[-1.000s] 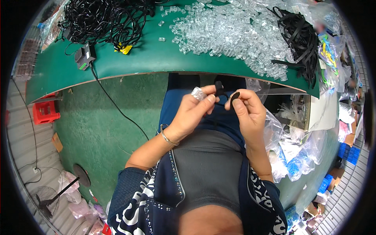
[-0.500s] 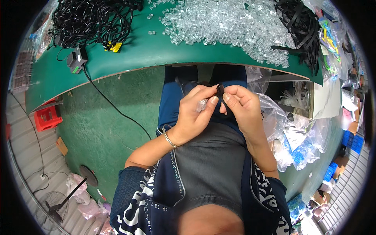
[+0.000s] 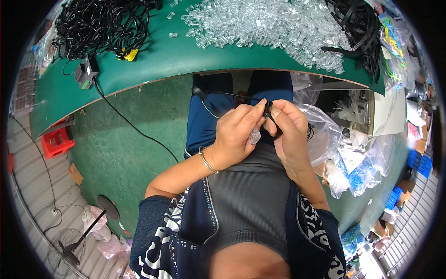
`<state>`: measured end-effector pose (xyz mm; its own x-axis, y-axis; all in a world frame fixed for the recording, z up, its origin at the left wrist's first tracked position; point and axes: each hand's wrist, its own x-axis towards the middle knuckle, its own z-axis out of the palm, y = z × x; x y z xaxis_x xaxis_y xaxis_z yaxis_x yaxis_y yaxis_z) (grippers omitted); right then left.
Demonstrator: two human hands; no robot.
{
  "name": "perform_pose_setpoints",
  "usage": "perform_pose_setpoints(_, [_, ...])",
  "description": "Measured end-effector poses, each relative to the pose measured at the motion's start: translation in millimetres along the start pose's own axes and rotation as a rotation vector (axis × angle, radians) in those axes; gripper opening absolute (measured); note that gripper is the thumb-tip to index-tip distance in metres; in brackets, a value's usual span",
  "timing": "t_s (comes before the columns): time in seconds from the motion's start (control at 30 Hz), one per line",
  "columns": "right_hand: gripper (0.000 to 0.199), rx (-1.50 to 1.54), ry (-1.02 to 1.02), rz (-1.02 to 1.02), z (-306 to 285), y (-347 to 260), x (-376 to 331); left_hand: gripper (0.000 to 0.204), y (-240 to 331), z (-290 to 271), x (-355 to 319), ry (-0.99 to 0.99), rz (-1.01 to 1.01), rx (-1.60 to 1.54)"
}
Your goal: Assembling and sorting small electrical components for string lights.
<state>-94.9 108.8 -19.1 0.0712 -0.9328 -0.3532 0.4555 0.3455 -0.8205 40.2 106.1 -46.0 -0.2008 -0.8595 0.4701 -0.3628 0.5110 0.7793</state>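
Above my lap, my left hand point(image 3: 239, 132) and my right hand point(image 3: 290, 128) are close together, both with pinched fingers. Between the fingertips is a small loop of a thin black strap point(image 3: 268, 107). The strap runs left across my thighs to a wider, rounded black end point(image 3: 199, 92), and a dark strand hangs beside my right hand. A clear plastic piece point(image 3: 254, 135) pokes out under the curled fingers of my left hand; whether there is more than one is hidden.
Ahead lies a green table point(image 3: 172, 58) with a tangle of black cords point(image 3: 102, 28), a heap of clear plastic pieces point(image 3: 269, 30) and a bundle of black straps point(image 3: 364, 37). A black box with a cable point(image 3: 87, 74) sits at its left edge. Plastic bags point(image 3: 357, 162) lie right.
The black strap has turned, and now shows a small loop between my fingertips. Its rounded end has come into view at the left. The clear piece sits further right and lower in my left hand.
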Motion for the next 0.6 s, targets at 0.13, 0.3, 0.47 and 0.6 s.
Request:
perform_pose_setpoints(0.13, [0.010, -0.285, -0.126, -0.123, -14.5, -4.4, 1.3, 0.029, -0.9, -9.3, 2.0, -0.025, -0.077, -0.142])
perform_pose_setpoints(0.3, [0.012, -0.459, -0.357, 0.073, -21.9, -32.2, 10.5, 0.018, -6.6, -27.4, 3.5, -0.305, -0.149, -0.350])
perform_pose_setpoints(0.47, [0.012, -0.347, -0.527, 0.268, -29.9, -40.1, 21.0, 0.014, -7.9, -39.7, 13.1, -0.455, -0.092, -0.450])
perform_pose_setpoints(0.6, [0.008, -0.734, -0.584, -0.010, -31.2, -40.5, 24.7, 0.011, -13.2, -39.3, 15.0, -0.528, -0.141, -0.464])
